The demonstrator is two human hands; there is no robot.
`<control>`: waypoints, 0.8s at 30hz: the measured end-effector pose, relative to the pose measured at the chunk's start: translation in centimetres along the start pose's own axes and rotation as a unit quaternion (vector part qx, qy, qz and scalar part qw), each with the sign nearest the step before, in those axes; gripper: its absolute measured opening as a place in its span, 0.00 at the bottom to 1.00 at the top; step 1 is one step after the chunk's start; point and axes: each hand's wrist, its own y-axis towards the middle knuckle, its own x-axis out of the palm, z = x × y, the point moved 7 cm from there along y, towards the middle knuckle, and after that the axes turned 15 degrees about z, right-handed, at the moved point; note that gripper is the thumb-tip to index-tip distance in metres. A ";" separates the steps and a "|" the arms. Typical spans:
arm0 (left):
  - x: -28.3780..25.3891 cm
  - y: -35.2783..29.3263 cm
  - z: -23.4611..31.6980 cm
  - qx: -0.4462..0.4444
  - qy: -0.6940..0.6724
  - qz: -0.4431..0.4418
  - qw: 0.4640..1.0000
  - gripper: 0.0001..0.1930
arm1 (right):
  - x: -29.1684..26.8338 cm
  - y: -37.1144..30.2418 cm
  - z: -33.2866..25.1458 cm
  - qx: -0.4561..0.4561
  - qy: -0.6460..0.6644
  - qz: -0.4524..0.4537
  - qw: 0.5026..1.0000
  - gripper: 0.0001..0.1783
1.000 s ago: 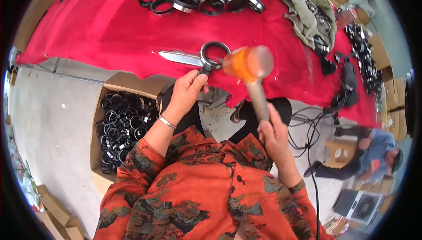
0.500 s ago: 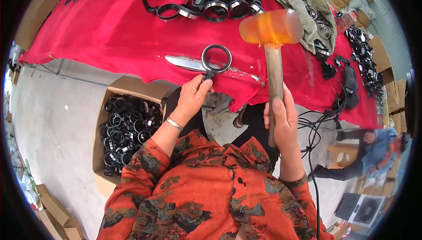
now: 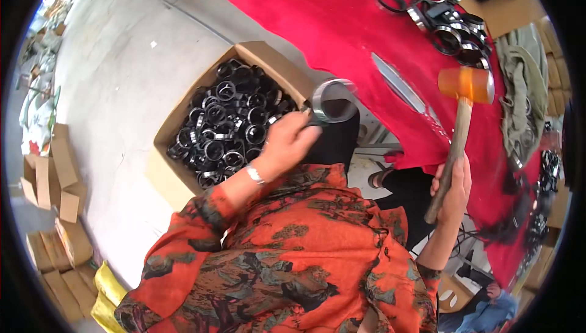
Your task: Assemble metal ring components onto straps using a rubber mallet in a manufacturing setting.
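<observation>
My left hand [image 3: 285, 145] grips the short black stem of a black-and-silver ring [image 3: 318, 102], shaped like a magnifying glass frame and blurred by motion. It is beside the near right corner of an open cardboard box [image 3: 160, 161] full of similar rings [image 3: 215, 114]. Closed around the wooden handle of a mallet [image 3: 458, 134] is my right hand [image 3: 453, 189]. The mallet's amber head points away from me, over the table. A flat metal strip [image 3: 398, 83] lies on the red cloth, near the table's edge.
Red cloth [image 3: 317, 3] covers the table. A pile of black-and-silver rings [image 3: 448, 39] lies at its far side, beside a grey-green cloth [image 3: 519, 83]. Cardboard boxes [image 3: 66, 171] stand on the floor at left. Another person's blue sleeve [image 3: 488, 316] shows at lower right.
My left hand has carried the ring off the metal strip, leftward to the box. The view has swung left. My right hand still holds the mallet upright.
</observation>
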 end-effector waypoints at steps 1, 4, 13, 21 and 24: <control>-2.8 -1.0 -2.1 -0.035 0.032 0.026 0.999 0.08 | 0.1 -0.1 0.5 0.022 0.008 -0.001 1.000 0.26; -9.5 -3.6 -9.9 -0.093 0.262 -0.016 0.960 0.13 | -0.4 -0.5 1.7 0.015 0.038 -0.025 0.999 0.26; -0.8 13.1 3.1 0.085 0.087 0.015 0.992 0.08 | -0.8 -1.0 1.5 0.007 0.014 -0.010 1.000 0.29; 14.6 26.7 4.5 0.469 0.398 -0.063 0.786 0.11 | -2.9 -2.2 3.1 0.027 0.021 0.009 0.999 0.29; 14.1 28.1 3.4 0.379 0.441 -0.136 0.802 0.12 | -3.2 -1.9 3.1 0.017 0.013 0.010 1.000 0.29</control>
